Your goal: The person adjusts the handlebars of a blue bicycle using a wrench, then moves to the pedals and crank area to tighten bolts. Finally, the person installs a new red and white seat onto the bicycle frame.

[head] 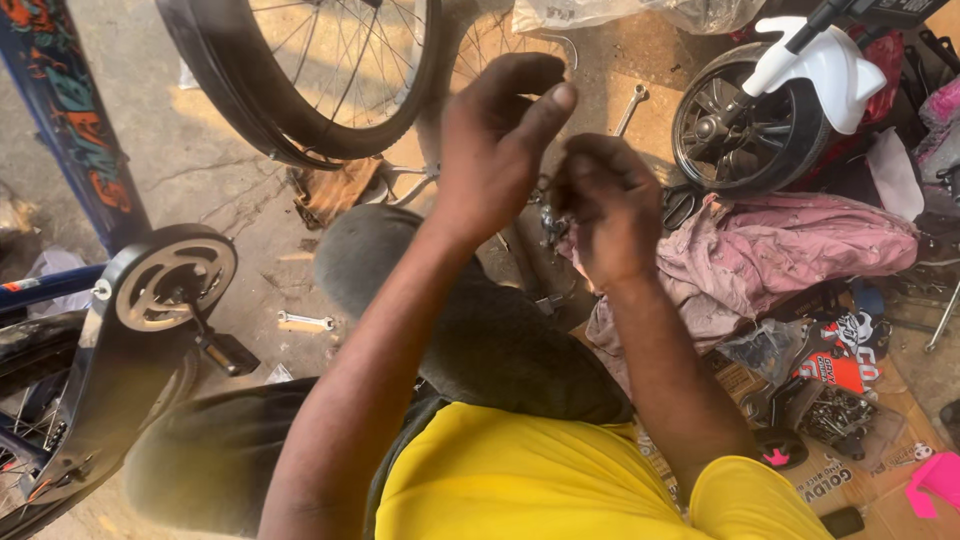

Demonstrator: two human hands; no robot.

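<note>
Fingers (pixel 590 190) of both hands pinch a small metal part (pixel 553 222) above the cluttered concrete floor (pixel 210 170).

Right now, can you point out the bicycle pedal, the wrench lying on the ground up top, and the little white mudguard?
pedal (pixel 228 352), head view, on the dark pedal block
wrench (pixel 631 107), head view, on its silver shaft
white mudguard (pixel 830 70), head view, on its curved top over the small black wheel
</note>
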